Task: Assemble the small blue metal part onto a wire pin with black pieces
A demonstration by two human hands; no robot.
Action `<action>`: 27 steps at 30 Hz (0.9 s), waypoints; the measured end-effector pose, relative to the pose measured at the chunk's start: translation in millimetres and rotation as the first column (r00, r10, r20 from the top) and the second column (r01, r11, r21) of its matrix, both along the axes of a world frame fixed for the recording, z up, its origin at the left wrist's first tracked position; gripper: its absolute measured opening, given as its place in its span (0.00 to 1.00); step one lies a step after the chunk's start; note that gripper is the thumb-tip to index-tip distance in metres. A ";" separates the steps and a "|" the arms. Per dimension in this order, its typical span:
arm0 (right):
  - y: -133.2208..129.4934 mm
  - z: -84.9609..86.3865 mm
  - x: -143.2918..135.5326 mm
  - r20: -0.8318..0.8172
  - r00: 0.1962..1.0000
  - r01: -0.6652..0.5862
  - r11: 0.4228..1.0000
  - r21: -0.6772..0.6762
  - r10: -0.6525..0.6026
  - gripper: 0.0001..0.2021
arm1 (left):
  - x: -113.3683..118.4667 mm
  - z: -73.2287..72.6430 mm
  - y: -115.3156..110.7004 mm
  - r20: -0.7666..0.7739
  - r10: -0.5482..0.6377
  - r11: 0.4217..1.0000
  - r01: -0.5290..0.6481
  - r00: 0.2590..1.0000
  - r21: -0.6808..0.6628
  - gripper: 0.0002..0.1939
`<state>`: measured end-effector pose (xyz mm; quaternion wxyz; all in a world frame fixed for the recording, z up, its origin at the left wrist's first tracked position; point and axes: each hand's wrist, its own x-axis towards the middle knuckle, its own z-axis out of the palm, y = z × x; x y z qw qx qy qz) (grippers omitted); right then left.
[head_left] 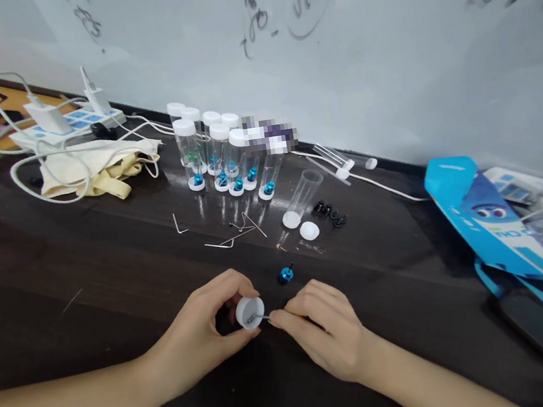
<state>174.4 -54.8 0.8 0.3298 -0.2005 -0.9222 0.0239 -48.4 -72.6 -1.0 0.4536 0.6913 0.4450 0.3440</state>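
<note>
1. L hand [193, 329]: fingers are gripping cap [250, 313] by rim, btwn hands.
2. R hand [327, 334]: fingers are pinching rod [266, 317], tip reaching into cap.
3. Blue part [286, 274] is lying nearby on surface [133, 263].

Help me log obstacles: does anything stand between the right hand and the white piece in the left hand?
Nothing visible blocks it. Only the thin rod, held by the right hand, spans the gap to the white piece in the left hand. The blue piece lies farther out, off that line.
</note>
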 end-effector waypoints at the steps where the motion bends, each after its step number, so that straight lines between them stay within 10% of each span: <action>1: 0.1 0.3 0.0 0.001 1.000 0.002 1.000 0.000 -0.002 0.06 | -0.1 -0.1 0.3 0.001 0.002 1.000 -0.002 1.000 -0.001 0.12; 27: 0.5 -1.3 -3.2 0.042 0.989 0.151 0.952 -0.265 -0.145 0.07 | -0.6 0.6 0.9 0.014 0.075 0.994 -0.074 0.997 -0.075 0.12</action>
